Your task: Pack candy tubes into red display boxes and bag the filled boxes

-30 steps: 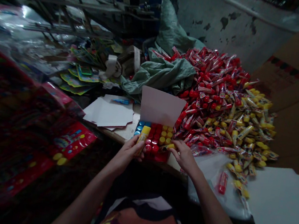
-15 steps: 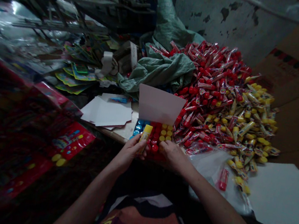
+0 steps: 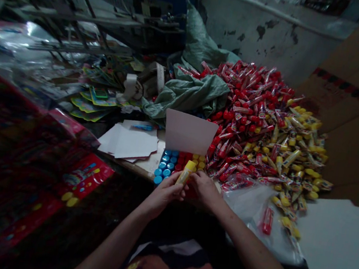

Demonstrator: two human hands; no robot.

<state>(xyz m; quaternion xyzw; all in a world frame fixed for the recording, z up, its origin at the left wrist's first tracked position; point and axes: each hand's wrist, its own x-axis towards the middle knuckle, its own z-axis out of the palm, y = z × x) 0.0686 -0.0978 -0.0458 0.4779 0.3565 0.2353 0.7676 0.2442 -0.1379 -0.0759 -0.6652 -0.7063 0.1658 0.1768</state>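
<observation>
White cards (image 3: 135,141) left of the open box (image 3: 190,132); left hand (image 3: 170,190) at its front, fingers gripping a yellow tube (image 3: 186,173); right hand (image 3: 203,188) beside it, grasp hidden; wrapped-tube heap (image 3: 260,123) crowding the box's right.

Held tube (image 3: 184,175) was yellow, cap brighter; box caps ran in blocks: blue caps (image 3: 162,166), red caps (image 3: 178,167), yellow caps (image 3: 201,165). Lid flap (image 3: 189,133) plain off-white, loose sheets (image 3: 137,143) white, sack cloth (image 3: 188,92) grey-green. Pile (image 3: 252,104) red, yellow toward one side. Carton (image 3: 339,124) brown, banded red and black. Shirt (image 3: 175,268) had purple, orange and dark bands, yellow lettering. Wall (image 3: 253,25) pale, dark blotches
</observation>
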